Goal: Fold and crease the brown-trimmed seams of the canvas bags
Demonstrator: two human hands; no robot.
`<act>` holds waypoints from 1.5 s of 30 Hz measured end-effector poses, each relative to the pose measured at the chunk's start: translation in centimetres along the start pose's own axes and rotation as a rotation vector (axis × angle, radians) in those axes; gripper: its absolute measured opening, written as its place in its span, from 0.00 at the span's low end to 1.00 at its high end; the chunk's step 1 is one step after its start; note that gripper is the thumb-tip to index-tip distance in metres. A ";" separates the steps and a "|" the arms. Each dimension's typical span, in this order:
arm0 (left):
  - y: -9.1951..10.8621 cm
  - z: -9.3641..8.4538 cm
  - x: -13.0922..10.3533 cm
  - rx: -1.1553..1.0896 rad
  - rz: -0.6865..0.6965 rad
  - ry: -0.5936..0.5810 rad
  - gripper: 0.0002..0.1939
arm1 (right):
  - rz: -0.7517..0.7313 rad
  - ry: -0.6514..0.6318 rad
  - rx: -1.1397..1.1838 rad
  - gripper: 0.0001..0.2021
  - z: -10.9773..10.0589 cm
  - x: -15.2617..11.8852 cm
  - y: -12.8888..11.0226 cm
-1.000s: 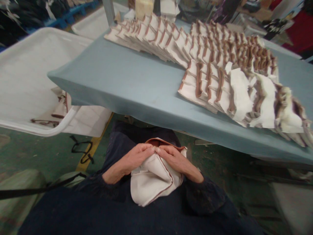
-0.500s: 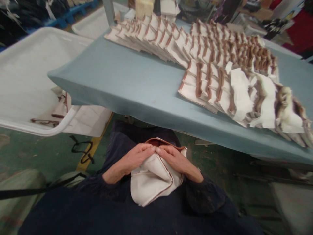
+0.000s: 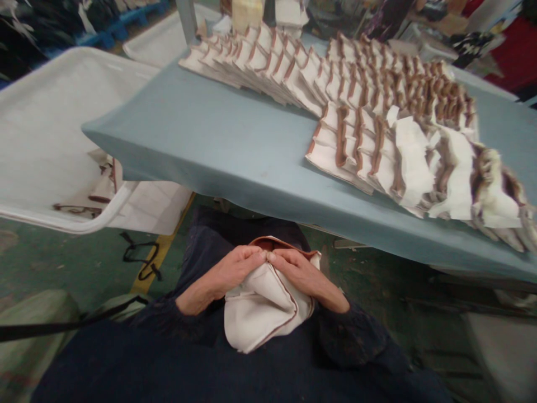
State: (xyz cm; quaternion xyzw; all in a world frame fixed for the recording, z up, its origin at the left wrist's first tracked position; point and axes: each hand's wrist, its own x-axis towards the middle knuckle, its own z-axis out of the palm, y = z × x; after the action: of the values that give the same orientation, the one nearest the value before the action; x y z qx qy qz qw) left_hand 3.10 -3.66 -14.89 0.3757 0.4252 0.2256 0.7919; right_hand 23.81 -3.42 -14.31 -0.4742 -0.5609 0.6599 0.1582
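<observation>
A white fabric piece (image 3: 258,313) with reddish-brown edging rests on my lap, its brown inner side showing at the top. My left hand (image 3: 239,268) pinches its upper edge from the left. From the right, my right hand (image 3: 296,270) grips the same edge, and the thumbs nearly touch at the middle. Fingertips of both hands are partly hidden behind the cloth. Beyond my lap, overlapping rows of similar white and brown pieces (image 3: 335,143) lie on a blue-covered table (image 3: 210,134).
At the left stands a large white bin (image 3: 84,224) with a few fabric pieces inside. A black strap (image 3: 142,257) lies on the green floor by a yellow line. A blue pallet (image 3: 121,28) and dark bundles are at the upper left.
</observation>
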 end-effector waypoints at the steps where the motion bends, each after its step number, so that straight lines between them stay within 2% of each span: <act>1: 0.0 0.0 0.0 0.000 0.001 0.001 0.31 | 0.000 0.003 -0.003 0.34 0.0 0.0 -0.1; 9: 0.0 0.0 0.1 -0.008 -0.005 0.004 0.31 | -0.001 -0.004 -0.024 0.34 -0.1 0.0 -0.5; 20: 0.0 0.0 0.2 0.007 -0.007 0.003 0.34 | 0.002 -0.008 -0.011 0.34 0.0 0.0 -0.3; 45: -0.3 0.0 0.2 0.013 -0.015 0.010 0.34 | 0.006 -0.002 -0.013 0.33 0.0 0.0 0.2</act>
State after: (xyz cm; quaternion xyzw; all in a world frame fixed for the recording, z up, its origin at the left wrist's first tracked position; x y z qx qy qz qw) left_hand 3.16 -3.74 -15.26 0.3768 0.4333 0.2187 0.7890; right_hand 23.90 -3.46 -14.46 -0.4765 -0.5638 0.6571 0.1526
